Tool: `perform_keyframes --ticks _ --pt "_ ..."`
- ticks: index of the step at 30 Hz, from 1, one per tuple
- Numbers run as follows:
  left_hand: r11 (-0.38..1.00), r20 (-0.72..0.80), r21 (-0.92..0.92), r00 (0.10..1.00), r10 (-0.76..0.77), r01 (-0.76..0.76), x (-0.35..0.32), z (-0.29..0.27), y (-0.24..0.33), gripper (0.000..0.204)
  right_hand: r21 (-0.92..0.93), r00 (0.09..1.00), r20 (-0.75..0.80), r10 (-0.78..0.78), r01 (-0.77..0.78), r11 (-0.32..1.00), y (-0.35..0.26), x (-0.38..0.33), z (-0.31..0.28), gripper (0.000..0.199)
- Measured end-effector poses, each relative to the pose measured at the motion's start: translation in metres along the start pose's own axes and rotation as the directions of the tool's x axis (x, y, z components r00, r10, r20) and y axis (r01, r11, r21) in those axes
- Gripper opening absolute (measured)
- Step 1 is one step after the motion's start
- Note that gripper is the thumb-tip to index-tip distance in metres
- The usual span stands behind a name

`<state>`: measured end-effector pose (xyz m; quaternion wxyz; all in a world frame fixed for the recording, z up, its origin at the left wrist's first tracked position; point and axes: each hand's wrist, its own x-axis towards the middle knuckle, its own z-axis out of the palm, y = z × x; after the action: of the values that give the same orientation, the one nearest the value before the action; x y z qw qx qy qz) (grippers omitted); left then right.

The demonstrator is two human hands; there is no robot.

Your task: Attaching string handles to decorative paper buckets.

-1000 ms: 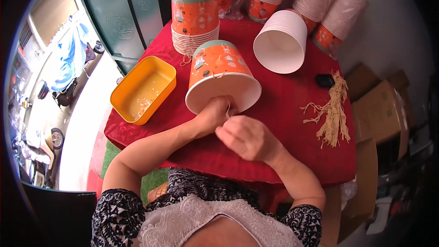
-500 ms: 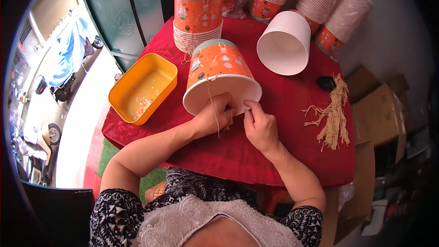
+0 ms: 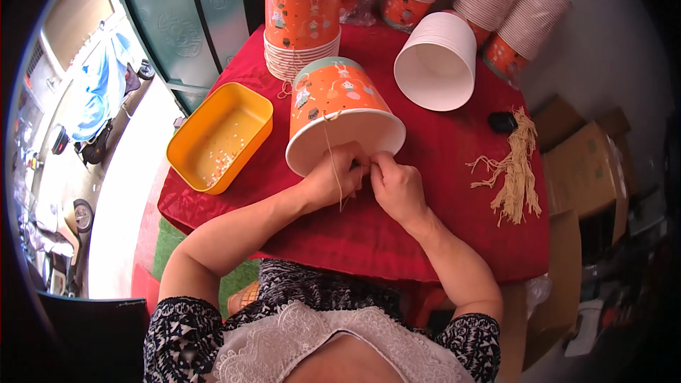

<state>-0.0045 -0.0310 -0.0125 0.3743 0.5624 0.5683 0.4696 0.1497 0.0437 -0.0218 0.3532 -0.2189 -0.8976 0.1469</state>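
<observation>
An orange paper bucket (image 3: 337,92) with a white inside lies tilted on the table, its open mouth towards me. A thin beige cord (image 3: 333,159) is looped at its upper rim and hangs down across the back of my left hand (image 3: 335,176). The left fingers are curled closed at the lower part of the mouth. My right hand (image 3: 397,183) is closed in a pinch, its fingertips meeting the left ones just at the bucket's lower rim. What the fingertips hold is hidden.
A yellow tub (image 3: 186,152) with small scraps stands left on the red cloth (image 3: 440,241). Behind are a bucket stack (image 3: 301,21), white nested buckets (image 3: 436,64) lying sideways and several wrapped stacks. A cord bundle (image 3: 521,170) and a small black object (image 3: 502,122) lie right.
My right hand has moved slightly left and up, and its fingertips now meet those of my left hand. The left hand and the bucket have hardly moved.
</observation>
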Motion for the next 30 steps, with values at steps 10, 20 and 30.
perform_keyframes --ticks 10,20,30 --pt "0.862 -0.078 0.483 0.973 0.217 -0.153 0.008 0.004 -0.007 0.009 -0.042 0.999 0.034 -0.002 0.003 0.999 0.005 0.001 0.002 0.006" --pt "0.978 0.074 0.092 0.978 -0.192 0.185 0.011 -0.016 0.024 0.013 0.089 0.992 0.07 0.102 -0.108 0.99 0.008 0.001 0.004 0.007" --pt "0.966 0.026 -0.071 0.968 -0.248 0.249 0.008 -0.017 0.016 0.011 0.209 0.986 0.135 0.1 -0.127 0.97 0.002 -0.001 -0.005 0.004"
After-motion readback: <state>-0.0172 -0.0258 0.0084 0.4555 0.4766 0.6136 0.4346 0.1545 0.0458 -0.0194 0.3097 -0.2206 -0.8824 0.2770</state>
